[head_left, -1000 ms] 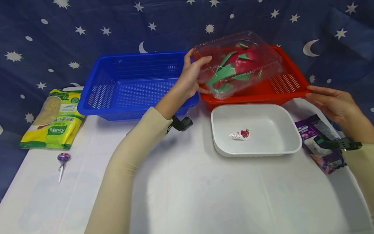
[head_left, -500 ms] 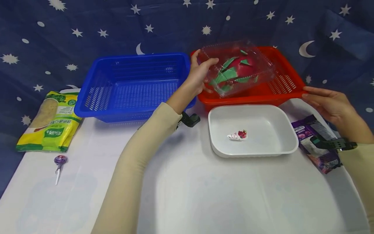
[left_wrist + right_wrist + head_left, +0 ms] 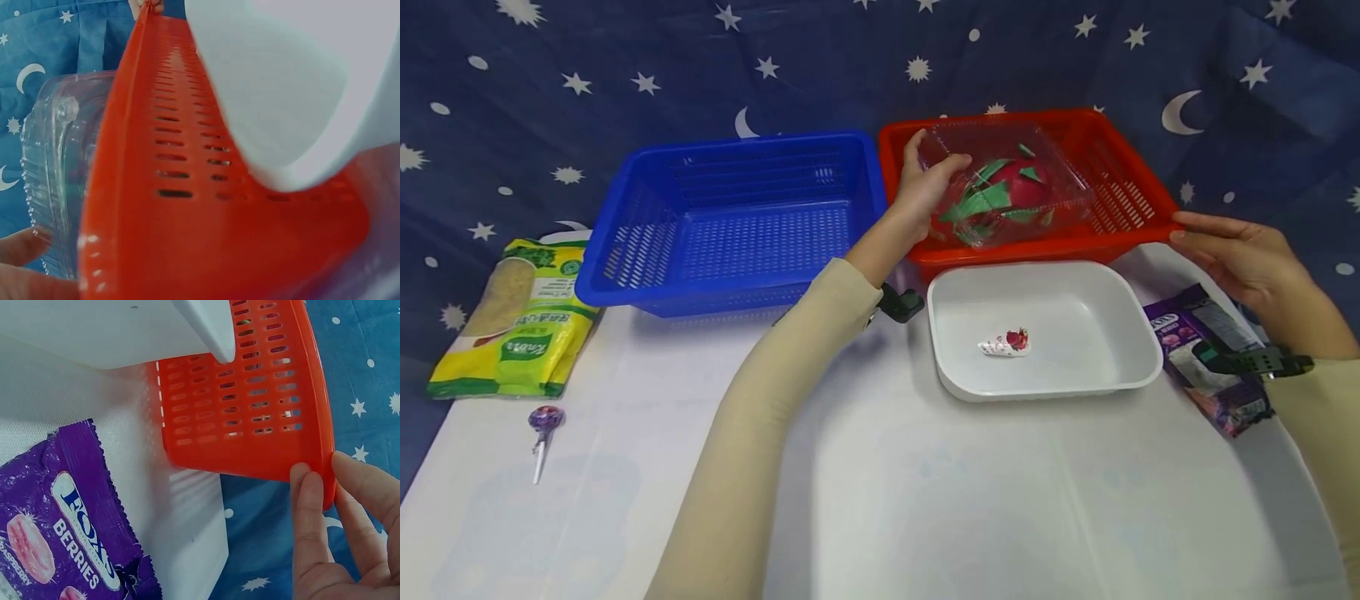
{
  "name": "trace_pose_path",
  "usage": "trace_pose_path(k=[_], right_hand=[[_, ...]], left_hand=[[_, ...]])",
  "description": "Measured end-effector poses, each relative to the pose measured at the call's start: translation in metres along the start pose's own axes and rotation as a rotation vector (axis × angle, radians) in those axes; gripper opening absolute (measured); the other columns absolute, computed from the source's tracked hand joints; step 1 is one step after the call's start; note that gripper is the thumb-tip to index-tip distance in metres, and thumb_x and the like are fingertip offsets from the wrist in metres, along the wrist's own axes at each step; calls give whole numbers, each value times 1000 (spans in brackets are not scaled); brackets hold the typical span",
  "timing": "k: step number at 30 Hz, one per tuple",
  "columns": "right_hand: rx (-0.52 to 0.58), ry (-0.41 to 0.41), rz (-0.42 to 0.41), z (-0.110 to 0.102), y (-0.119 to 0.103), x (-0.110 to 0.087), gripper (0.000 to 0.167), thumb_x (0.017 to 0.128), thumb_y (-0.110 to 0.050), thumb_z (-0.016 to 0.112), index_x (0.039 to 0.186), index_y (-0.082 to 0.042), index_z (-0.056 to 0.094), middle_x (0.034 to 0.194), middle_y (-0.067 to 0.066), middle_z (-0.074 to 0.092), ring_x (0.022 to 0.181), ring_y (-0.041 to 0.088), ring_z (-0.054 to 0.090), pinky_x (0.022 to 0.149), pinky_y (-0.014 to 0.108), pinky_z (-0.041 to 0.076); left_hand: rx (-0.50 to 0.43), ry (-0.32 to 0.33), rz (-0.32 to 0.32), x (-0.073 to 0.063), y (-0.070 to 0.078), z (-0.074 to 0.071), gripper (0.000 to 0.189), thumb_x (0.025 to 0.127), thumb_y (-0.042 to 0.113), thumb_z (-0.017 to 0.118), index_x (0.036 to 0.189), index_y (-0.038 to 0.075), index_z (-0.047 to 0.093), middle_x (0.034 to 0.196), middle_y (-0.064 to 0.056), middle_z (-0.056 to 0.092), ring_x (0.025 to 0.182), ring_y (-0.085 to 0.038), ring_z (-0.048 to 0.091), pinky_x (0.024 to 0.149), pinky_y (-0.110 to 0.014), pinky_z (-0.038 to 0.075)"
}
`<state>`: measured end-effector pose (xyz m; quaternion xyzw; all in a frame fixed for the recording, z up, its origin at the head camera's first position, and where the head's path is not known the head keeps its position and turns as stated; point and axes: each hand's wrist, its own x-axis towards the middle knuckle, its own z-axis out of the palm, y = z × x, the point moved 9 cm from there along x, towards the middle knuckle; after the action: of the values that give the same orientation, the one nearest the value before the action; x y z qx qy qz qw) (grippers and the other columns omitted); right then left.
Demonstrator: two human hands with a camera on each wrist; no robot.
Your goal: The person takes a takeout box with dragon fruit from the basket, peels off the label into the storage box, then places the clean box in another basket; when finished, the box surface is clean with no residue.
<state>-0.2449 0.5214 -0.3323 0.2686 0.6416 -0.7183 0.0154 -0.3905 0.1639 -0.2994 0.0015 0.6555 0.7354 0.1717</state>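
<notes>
My left hand (image 3: 928,187) grips the left end of a clear plastic container (image 3: 1063,187), which sits low within the red basket (image 3: 1150,158). A pink dragon fruit (image 3: 1028,185) with green scales shows through the clear plastic. In the left wrist view, my fingers (image 3: 28,247) and the container's ribbed side appear beyond the basket's rim. My right hand (image 3: 1251,258) pinches the front right corner of the red basket; in the right wrist view its thumb and fingers (image 3: 310,515) lie on either side of the rim.
A white tray (image 3: 1045,379) holding a small fruit-printed sticker (image 3: 1007,342) stands before the red basket. Left of it is a blue basket (image 3: 737,292). A yellow Knorr bag (image 3: 523,321) and a lollipop (image 3: 545,421) lie far left, a purple Fox's candy bag (image 3: 1206,358) at right.
My left hand has lowered the clear container, with the dragon fruit showing in it, down into the red basket. The right hand stays at the basket's corner. The head view has shifted slightly.
</notes>
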Motion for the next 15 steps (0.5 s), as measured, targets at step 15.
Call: trace_pose_path(k=[15], right_hand=[[60, 3, 10, 2, -9, -2, 30, 82, -14, 75, 108, -28, 77, 95, -16, 72, 77, 8, 71, 64, 19, 57]], left_hand=[[74, -43, 36, 5, -6, 1, 85, 93, 44, 62, 155, 43, 3, 163, 13, 4, 149, -15, 13, 120, -41, 20]])
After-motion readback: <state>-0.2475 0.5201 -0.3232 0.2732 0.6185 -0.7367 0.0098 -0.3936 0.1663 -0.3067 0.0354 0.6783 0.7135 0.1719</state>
